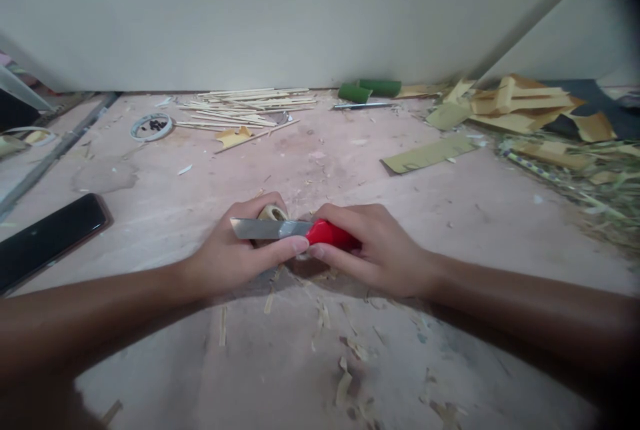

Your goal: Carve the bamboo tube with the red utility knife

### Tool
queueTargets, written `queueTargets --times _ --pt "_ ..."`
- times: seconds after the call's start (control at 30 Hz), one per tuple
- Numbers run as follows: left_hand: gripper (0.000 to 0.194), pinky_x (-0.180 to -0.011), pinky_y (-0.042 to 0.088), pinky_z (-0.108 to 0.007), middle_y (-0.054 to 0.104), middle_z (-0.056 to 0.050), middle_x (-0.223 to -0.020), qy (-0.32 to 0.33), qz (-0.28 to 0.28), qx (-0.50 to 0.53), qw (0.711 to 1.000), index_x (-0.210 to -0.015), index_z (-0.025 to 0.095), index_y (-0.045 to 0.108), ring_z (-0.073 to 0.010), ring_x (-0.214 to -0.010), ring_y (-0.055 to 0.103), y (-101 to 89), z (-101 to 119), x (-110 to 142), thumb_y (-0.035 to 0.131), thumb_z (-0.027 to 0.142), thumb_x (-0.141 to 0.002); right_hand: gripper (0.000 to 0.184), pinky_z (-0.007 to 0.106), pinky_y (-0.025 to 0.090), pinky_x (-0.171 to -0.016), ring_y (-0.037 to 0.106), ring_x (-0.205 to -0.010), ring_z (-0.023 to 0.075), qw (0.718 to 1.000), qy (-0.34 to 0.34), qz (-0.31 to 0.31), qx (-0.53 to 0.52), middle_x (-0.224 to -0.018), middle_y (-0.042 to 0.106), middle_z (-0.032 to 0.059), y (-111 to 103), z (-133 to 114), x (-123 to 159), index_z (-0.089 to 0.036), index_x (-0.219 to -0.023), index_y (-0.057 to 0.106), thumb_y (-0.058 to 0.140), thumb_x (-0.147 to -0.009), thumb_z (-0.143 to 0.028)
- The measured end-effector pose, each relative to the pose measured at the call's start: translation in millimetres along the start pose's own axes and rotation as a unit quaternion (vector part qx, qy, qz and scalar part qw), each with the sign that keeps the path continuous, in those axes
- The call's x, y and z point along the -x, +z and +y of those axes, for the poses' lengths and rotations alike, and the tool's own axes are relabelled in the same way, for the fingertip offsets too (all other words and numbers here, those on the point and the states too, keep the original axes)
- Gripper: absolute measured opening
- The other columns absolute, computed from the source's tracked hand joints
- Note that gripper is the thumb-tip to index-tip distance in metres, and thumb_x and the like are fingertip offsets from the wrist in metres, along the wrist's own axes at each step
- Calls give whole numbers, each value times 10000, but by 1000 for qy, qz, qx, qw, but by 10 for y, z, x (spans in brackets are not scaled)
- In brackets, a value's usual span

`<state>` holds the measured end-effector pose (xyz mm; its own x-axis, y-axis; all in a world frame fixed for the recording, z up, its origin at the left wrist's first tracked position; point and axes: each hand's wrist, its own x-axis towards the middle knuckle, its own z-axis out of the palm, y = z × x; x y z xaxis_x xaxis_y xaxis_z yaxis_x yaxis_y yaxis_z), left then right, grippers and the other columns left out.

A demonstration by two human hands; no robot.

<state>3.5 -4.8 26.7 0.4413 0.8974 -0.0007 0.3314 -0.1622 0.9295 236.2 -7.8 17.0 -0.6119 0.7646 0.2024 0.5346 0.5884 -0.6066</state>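
My right hand [383, 247] is wrapped round the red handle of a knife [333, 235]. Its flat metal blade points left and lies across a short, pale, hollow bamboo piece [273, 212]. That piece is gripped by my left hand [225, 243], whose thumb reaches along the near side of the blade to the front of the handle. Only the open end of the bamboo shows; fingers and blade cover the rest. Thin shavings [270, 300] are scattered below the hands.
A phone [55, 240] lies at the left. Farther back are a white ring [151, 128] with dark bits inside, many thin sticks [245, 109], and green bamboo pieces [380, 88]. A sandpaper strip [431, 153] and crumpled brown paper [520, 103] lie to the right.
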Motion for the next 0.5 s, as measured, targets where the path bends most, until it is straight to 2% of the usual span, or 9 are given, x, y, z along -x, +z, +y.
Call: queueTargets --times 0.5 --pt "289 -557 354 -213 529 62 -660 7 -25 3 1000 -760 181 544 -94 -616 481 -6 -27 -7 747 349 -880 293 264 310 -604 563 -636 146 1000 -16 -4 12 -754 666 -1 16 30 5 -183 -942 621 567 -1033 -456"
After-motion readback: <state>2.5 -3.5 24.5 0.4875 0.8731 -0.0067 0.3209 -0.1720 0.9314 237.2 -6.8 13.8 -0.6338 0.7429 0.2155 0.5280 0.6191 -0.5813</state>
